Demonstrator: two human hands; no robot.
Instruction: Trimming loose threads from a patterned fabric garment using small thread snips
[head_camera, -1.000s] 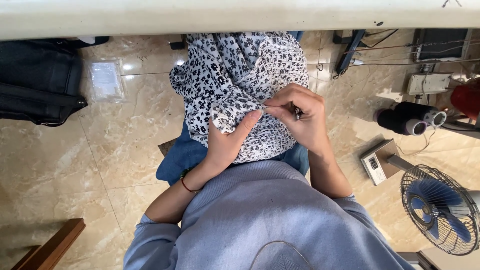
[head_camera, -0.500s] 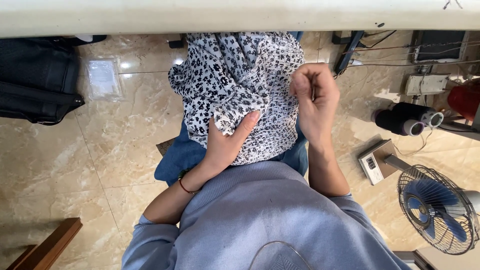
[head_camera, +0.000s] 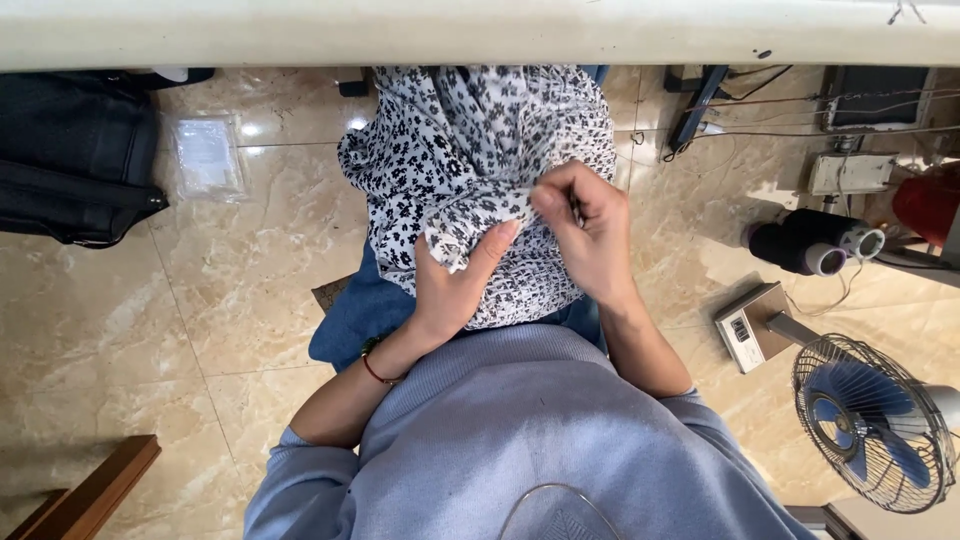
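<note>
Head view shows the left hand (head_camera: 455, 285) pinching a fabric (head_camera: 480, 160) fold up from the lap, so the closed right hand (head_camera: 585, 235), just beside, can work its edge

Its fingers hide whatever small tool they grip

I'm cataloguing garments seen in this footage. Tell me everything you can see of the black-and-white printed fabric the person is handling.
The printed fabric is a thin, soft-looking white cloth covered in small black flowers. It hangs from under the table edge and lies bunched in folds over the person's lap. The left hand supports a gathered fold from below, while the right hand pinches it from the side. Blue cloth shows beneath it.
</note>
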